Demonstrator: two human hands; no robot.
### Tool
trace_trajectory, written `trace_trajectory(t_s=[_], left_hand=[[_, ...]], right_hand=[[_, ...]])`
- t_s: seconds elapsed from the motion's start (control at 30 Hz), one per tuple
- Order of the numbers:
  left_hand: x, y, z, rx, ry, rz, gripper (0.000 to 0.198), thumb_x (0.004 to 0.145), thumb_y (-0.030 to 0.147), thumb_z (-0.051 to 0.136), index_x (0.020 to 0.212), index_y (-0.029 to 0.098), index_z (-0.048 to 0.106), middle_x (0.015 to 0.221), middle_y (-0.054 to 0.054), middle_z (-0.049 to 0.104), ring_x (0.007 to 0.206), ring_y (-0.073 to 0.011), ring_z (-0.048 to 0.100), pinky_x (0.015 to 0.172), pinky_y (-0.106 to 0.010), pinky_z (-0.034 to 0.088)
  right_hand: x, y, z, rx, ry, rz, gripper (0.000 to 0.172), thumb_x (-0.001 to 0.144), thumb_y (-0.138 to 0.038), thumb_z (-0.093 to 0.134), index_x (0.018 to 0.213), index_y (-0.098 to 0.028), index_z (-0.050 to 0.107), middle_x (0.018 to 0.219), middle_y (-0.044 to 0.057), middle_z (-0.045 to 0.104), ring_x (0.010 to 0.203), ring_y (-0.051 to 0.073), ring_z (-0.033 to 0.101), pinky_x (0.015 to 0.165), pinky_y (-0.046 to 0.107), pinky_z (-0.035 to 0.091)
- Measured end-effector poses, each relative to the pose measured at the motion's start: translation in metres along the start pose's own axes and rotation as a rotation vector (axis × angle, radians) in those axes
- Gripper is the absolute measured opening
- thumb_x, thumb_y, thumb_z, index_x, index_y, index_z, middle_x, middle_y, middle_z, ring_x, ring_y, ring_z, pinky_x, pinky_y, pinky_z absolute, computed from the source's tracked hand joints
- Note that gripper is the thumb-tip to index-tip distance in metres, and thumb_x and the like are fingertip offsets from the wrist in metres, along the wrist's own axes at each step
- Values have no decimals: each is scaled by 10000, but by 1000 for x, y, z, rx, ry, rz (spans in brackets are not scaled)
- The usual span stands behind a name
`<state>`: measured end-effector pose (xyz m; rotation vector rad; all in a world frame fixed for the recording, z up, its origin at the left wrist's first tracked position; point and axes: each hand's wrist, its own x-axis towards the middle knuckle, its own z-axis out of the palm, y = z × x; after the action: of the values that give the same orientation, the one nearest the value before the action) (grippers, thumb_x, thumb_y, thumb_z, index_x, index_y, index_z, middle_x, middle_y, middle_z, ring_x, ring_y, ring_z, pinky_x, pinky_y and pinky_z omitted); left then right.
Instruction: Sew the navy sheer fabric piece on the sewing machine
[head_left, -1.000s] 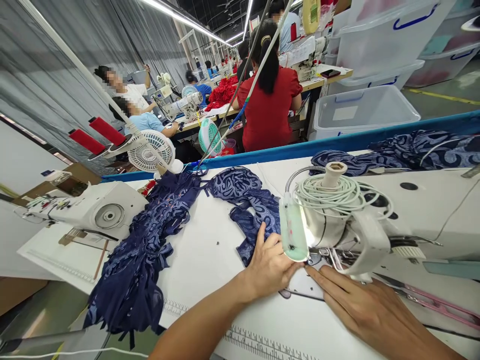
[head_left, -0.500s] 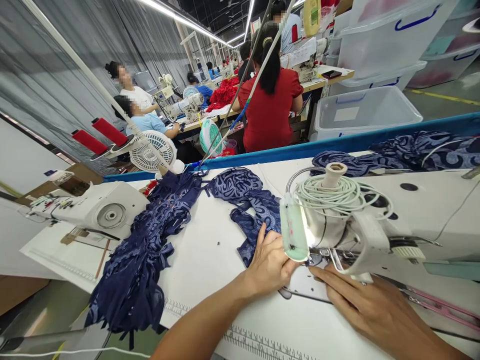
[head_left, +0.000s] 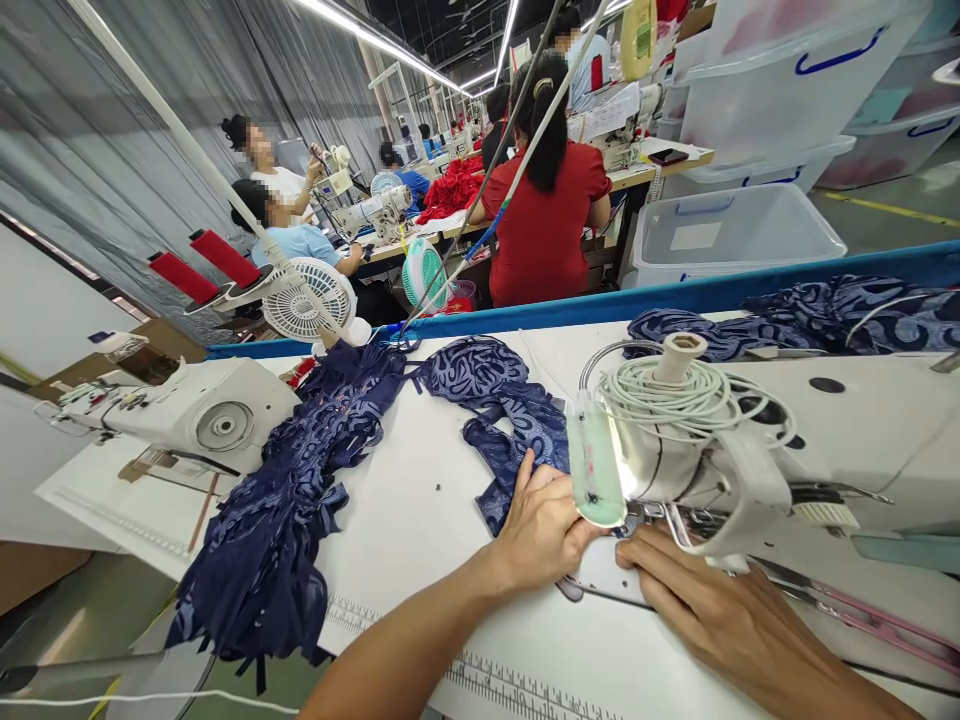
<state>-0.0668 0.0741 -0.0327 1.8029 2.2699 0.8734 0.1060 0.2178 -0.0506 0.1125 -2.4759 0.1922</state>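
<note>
**Hands pressing lace at the needle**

While our left hand lies flat, fingers spread, on the navy lace strip, our right hand presses open-palmed on the smooth white table at four o'clock. Soft and patterned, the strip runs toward eleven o'clock. A sewing machine and its lamp hide the needle and our fingertips.

The left hand presses flat on a navy patterned fabric piece beside the sewing machine, fingers reaching under its lamp. The right hand lies flat on the white table, fingertips at the needle area. A larger pile of navy fabric lies to the left, near a small fan.
</note>
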Motion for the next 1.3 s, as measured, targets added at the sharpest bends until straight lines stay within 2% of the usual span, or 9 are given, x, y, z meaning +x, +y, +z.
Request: trace_trajectory(t_s=[0.13, 0.3, 0.43, 0.6, 0.77, 0.9, 1.1, 1.3], left_hand=[[1, -3, 2, 60, 1, 20, 145, 987, 305, 621, 950, 258, 754, 939, 10, 748, 1062, -206, 628, 1274, -544, 213], [1, -7, 4, 78, -3, 28, 147, 979, 337, 629, 963, 271, 759, 933, 10, 748, 1069, -209, 643, 1284, -554, 204], [1, -7, 3, 56, 1, 27, 160, 987, 331, 615, 955, 264, 756, 935, 5, 754, 1066, -210, 648, 1284, -557, 202], [2, -7, 3, 37, 3, 35, 160, 983, 321, 622, 933, 255, 759, 927, 6, 758, 1052, -204, 652, 1289, -542, 187], [2, -6, 0, -16, 6, 27, 111, 966, 299, 663, 945, 245, 758, 950, 11, 777, 1089, -208, 658, 1303, -527, 136], [1, -8, 0, -62, 11, 42, 67, 930, 256, 709, 974, 240, 757, 981, 16, 783, 1143, -211, 650, 1313, -519, 94], [0, -9, 1, -52, 29, 37, 90, 954, 295, 688, 933, 237, 754, 951, 4, 781, 1086, -209, 667, 1300, -518, 158], [-1, -7, 0, 22, 35, 105, 120, 948, 307, 707, 903, 215, 770, 904, -8, 769, 1058, -206, 663, 1293, -538, 133]], right_hand=[[2, 2, -10, -26, 21, -110, 389, 983, -69, 374, 925, -229, 725, 937, 11, 776, 695, 134, 714, 510, 260, 487], [8, 5, -12, -270, 31, -233, 503, 915, 53, 303, 920, -172, 753, 986, 40, 787, 661, 152, 720, 450, 285, 475], [9, 6, -6, -329, 22, -250, 472, 965, 14, 319, 939, -135, 766, 977, 72, 787, 612, 149, 705, 399, 264, 454], [8, 5, -5, -348, 13, -263, 509, 1020, -64, 279, 963, -152, 778, 954, 67, 786, 699, 170, 738, 459, 264, 525], [7, 2, -6, -383, -11, -345, 514, 901, 80, 320, 904, -146, 781, 1035, 70, 782, 765, 195, 744, 487, 288, 513], [5, 3, -5, -372, -13, -347, 496, 891, 83, 332, 954, -127, 777, 1053, 91, 778, 774, 197, 739, 493, 289, 504], [-2, 7, -3, -305, -12, -294, 484, 919, 51, 311, 1065, -113, 742, 1002, 95, 782, 766, 197, 740, 515, 298, 527], [-5, 4, 0, -265, -15, -224, 445, 886, 68, 383, 1076, -125, 737, 899, 70, 763, 622, 164, 667, 459, 309, 417]])
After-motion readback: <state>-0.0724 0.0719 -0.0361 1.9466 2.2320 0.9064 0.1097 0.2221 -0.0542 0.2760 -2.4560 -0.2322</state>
